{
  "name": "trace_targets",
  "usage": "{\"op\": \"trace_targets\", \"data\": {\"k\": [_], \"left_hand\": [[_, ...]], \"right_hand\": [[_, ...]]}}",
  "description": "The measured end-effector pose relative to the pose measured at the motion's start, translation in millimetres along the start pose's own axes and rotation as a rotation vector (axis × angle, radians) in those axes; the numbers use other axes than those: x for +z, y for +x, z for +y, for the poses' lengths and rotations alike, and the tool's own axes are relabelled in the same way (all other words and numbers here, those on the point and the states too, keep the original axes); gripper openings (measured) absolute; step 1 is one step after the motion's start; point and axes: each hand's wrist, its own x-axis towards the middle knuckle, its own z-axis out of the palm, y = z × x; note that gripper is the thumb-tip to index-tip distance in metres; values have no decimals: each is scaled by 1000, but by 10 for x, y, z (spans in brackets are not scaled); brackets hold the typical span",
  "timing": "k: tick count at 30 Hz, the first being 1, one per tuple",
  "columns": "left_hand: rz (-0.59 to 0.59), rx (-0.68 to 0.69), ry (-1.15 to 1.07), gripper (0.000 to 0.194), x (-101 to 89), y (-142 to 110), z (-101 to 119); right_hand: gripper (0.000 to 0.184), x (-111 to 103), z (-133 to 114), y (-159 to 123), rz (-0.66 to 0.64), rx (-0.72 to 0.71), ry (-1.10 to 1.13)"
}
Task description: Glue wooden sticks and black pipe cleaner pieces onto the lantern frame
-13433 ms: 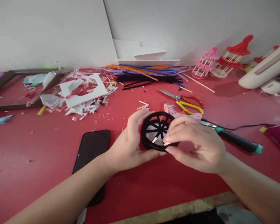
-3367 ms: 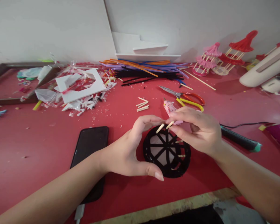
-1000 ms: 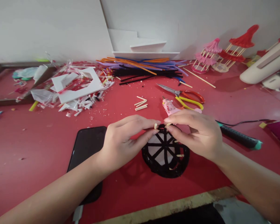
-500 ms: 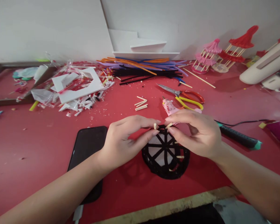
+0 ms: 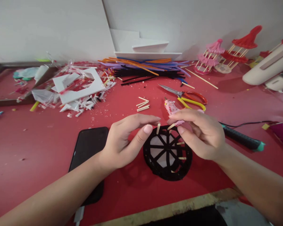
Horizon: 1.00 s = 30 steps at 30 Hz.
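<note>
A round black wheel-like frame (image 5: 167,147), its spokes meeting at a hub over a white disc, lies on the red table between my hands. Short pale wooden sticks stand around its rim. My left hand (image 5: 129,138) is open, thumb and index finger parted beside one upright stick (image 5: 158,129) at the far rim. Across from it, my right hand (image 5: 199,133) is open too, its fingertips spread around a leaning stick (image 5: 171,126). I cannot tell whether a fingertip still touches either stick. Several loose sticks (image 5: 143,105) lie beyond the wheel.
A black phone (image 5: 88,163) lies left of my left forearm. Pliers (image 5: 182,94), a pink-tipped glue gun (image 5: 171,106) and a black-handled tool (image 5: 241,138) are to the right. Behind lie pipe cleaners (image 5: 146,70), white scraps (image 5: 80,86) and small pink and red carousel-like models (image 5: 208,58).
Both hands have loosened their pinches and drawn slightly apart. The two sticks they held stay at the wheel's far rim, more of each now showing.
</note>
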Motion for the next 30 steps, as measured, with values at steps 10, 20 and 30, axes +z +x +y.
{"op": "trace_targets", "data": {"k": [10, 20, 30], "left_hand": [[-196, -113, -340, 46, -8, -17, -90], [-326, -156, -462, 60, -26, -46, -140], [-484, -79, -503, 121, -8, -43, -130]], "right_hand": [[31, -5, 37, -10, 7, 134, 46], [10, -217, 1, 124, -214, -22, -4], [9, -216, 40, 144, -348, 18, 38]]}}
